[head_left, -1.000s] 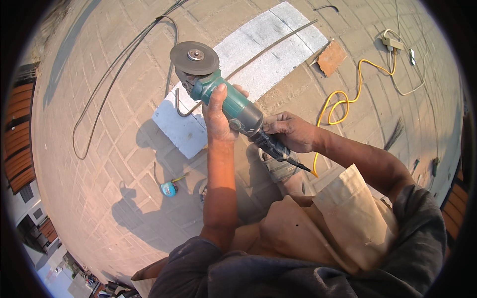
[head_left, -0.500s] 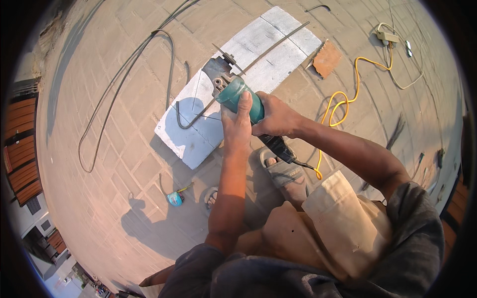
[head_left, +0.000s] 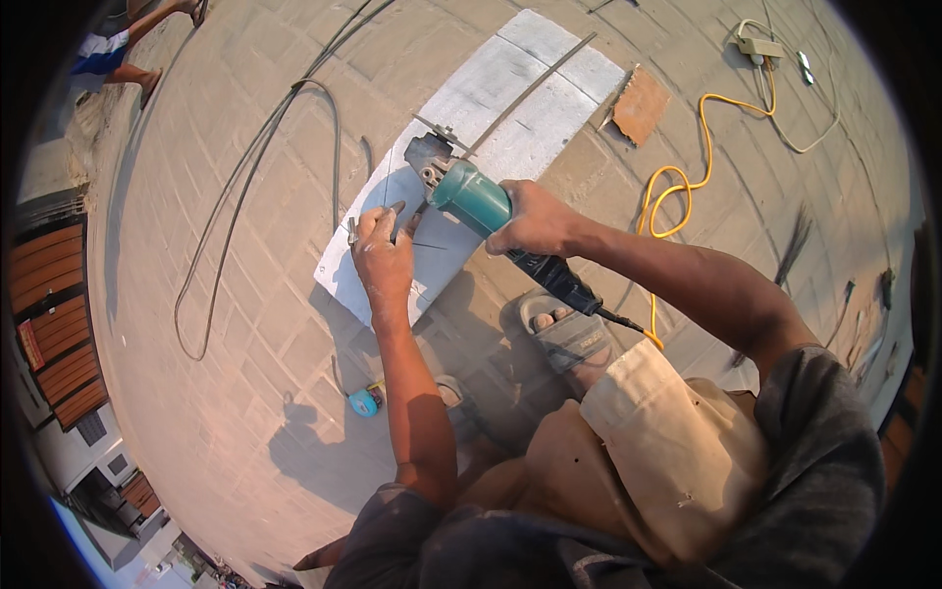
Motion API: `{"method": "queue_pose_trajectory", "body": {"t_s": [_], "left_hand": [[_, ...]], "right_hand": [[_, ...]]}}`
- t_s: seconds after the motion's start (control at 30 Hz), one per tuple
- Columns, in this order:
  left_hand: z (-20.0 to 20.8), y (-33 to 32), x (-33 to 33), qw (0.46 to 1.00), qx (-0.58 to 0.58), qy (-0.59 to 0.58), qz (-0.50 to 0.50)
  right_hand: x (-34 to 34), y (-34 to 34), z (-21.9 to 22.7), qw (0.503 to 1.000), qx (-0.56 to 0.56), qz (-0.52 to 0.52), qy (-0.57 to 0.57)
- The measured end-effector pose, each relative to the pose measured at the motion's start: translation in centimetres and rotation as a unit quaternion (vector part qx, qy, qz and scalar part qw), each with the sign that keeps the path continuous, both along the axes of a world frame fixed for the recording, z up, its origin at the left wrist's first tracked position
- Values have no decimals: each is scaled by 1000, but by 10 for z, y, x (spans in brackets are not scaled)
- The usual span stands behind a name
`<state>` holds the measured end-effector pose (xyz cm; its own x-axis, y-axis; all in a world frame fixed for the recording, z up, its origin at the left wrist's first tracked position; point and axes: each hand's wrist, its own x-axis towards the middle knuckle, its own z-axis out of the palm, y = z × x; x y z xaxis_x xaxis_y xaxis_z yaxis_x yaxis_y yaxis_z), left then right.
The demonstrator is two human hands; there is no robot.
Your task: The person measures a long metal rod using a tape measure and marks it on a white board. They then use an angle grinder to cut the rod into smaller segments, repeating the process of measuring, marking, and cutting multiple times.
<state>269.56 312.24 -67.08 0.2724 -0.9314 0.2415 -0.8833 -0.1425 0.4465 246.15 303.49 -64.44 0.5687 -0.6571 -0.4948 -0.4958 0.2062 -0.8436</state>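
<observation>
Leftward, paving [head_left: 245, 412] is stretching broadly up to the white slab [head_left: 535, 133]. Over its near edge, the left hand [head_left: 385, 257] is reaching at the dark rod [head_left: 533, 94]; whether it is gripping cannot be told. Centrally, the angle grinder [head_left: 473, 196], green-bodied and black-handled, is hanging above the slab, disc edge-on beside the rod. The right hand [head_left: 540, 218] is clasping its housing; rightward, a yellow cord [head_left: 706, 137] is curving.
</observation>
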Motion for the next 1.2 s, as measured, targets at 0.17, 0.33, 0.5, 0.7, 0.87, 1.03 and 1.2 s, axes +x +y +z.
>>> {"method": "queue_pose_trajectory", "body": {"t_s": [0.17,0.33,0.5,0.7,0.87,1.03,1.2], "left_hand": [[-19,-6,-12,999,-22,-36,-11],[-40,-3,-6,998,-47,-31,2],[-39,-4,-8,997,-56,-49,-5],[-43,-3,-7,997,-61,-47,-2],[-45,-3,-7,996,-69,-56,0],[-47,-4,-8,997,-70,-44,0],[-49,-3,-4,996,-73,-51,0]], "right_hand": [[2,-3,-23,999,22,-19,-31],[1,-6,-18,1000,20,0,-23],[0,-4,-20,1000,13,8,-15],[-1,-5,-18,999,40,-2,-26],[0,-4,-20,999,24,5,-21],[0,-4,-20,998,47,-8,-39],[1,-4,-17,998,52,-6,-40]]}}
